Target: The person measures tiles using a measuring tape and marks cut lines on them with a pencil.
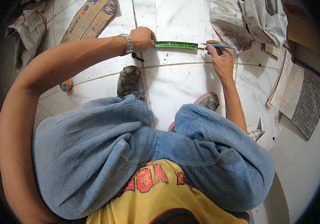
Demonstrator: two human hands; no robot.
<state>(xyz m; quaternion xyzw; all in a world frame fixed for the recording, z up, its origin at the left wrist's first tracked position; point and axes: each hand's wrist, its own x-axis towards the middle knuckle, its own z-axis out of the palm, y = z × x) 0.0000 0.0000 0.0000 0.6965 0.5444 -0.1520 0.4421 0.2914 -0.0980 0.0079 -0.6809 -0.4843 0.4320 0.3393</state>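
My left hand [143, 39], at the upper middle, is closed on the left end of a thin green strip with markings [175, 44], apparently a measuring tape, lying across a pale rectangular tile [178, 26] on the floor. Just beyond the strip's right end, my right hand [221, 59] pinches a slim light-blue pencil or pen [224, 46], pointed leftward at the tile. The fingertips of my left hand are partly hidden. A small dark object [137, 57] lies below my left wrist.
Marbled floor tiles [167, 86] surround my shoes [130, 80]. Flattened cardboard [89, 20] and a crumpled bag [29, 30] lie upper left, an orange-and-blue object [65, 85] below them. Plastic sacks [264, 22] and leaning sheets or tiles [305, 100] line the right side.
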